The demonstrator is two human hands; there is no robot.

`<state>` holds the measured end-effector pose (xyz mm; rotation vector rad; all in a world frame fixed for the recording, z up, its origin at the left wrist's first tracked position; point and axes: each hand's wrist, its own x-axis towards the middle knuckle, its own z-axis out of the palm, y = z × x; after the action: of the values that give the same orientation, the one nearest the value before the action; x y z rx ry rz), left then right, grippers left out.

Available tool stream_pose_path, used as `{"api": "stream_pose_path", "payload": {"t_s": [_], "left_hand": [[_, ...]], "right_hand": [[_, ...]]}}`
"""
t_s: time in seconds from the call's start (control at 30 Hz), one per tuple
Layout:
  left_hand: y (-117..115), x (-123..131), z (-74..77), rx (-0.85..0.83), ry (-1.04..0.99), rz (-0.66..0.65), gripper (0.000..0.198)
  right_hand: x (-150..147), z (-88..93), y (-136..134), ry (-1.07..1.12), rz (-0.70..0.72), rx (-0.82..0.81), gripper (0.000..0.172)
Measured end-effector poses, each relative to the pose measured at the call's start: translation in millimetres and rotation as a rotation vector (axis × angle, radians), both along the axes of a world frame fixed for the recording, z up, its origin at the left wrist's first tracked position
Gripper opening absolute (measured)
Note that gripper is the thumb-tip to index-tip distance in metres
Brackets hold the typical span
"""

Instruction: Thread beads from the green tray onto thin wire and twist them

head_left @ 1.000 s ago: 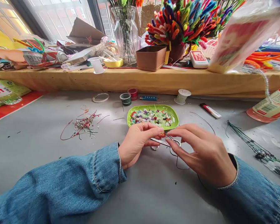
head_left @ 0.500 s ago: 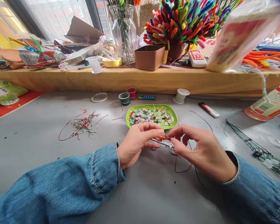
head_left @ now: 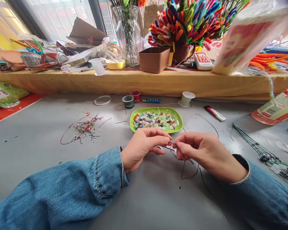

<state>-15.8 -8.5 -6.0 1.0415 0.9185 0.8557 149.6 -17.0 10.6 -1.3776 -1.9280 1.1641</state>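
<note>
My left hand point(head_left: 146, 147) is closed in a pinch on a small orange bead point(head_left: 168, 143), mostly covered by the thumb and fingertip. From it a dark red cord point(head_left: 190, 177) runs to my right hand point(head_left: 201, 153), whose thumb and forefinger pinch it. The cord's slack loops down below the right fingers. Behind and under the fingertips lie scissors point(head_left: 170, 148), partly hidden. Just beyond both hands sits a green tray point(head_left: 180, 119) holding many coloured beads point(head_left: 148, 120).
Cord scraps point(head_left: 86, 127) lie at left. Behind the tray stand a dark green spool point(head_left: 128, 102), a red spool point(head_left: 135, 95) and a white spool point(head_left: 186, 99). At right are a lighter point(head_left: 214, 113), a knotted beaded cord bundle point(head_left: 259, 150) and a bottle point(head_left: 276, 107).
My right hand has shifted slightly right and down, its fingers closing more tightly together. My left fingertips have dipped a little, covering more of the bead. The cord loop has swung slightly right.
</note>
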Motion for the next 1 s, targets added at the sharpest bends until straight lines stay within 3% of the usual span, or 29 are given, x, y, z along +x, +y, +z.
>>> {"api": "stream_pose_path", "payload": {"t_s": [0.2,0.4,0.53,0.67,0.77,0.83,0.93,1.0], "left_hand": [[1.9,0.0,2.0,0.030,0.075,-0.017,0.006],[4.9,-2.1,3.3,-0.027,0.100,-0.074,0.011],[4.7,-2.7,3.2,-0.065,0.074,-0.144,0.009],[2.3,-1.7,4.7,-0.112,0.065,-0.216,0.008],[0.8,-0.7,5.7,-0.142,0.066,-0.264,0.003],[0.7,-0.2,5.6,-0.150,0.052,-0.254,0.005],[1.6,-0.1,3.9,-0.134,0.026,-0.163,0.011],[1.9,-0.3,2.2,-0.111,0.009,-0.083,0.014]], "right_hand": [[3.7,-4.2,5.3,0.161,0.020,-0.134,0.015],[10.2,-3.6,13.8,0.243,-0.038,-0.194,0.028],[13.8,-5.0,18.0,0.473,-0.083,-0.312,0.018],[14.4,-5.5,20.9,0.644,-0.159,-0.330,0.015],[14.2,-4.6,21.5,0.543,-0.149,-0.180,0.020],[14.3,-3.2,19.4,0.315,-0.211,0.134,0.022],[13.3,0.5,10.5,-0.015,-0.446,0.631,0.016],[10.3,2.9,2.4,-0.064,-0.463,0.621,0.014]]}}
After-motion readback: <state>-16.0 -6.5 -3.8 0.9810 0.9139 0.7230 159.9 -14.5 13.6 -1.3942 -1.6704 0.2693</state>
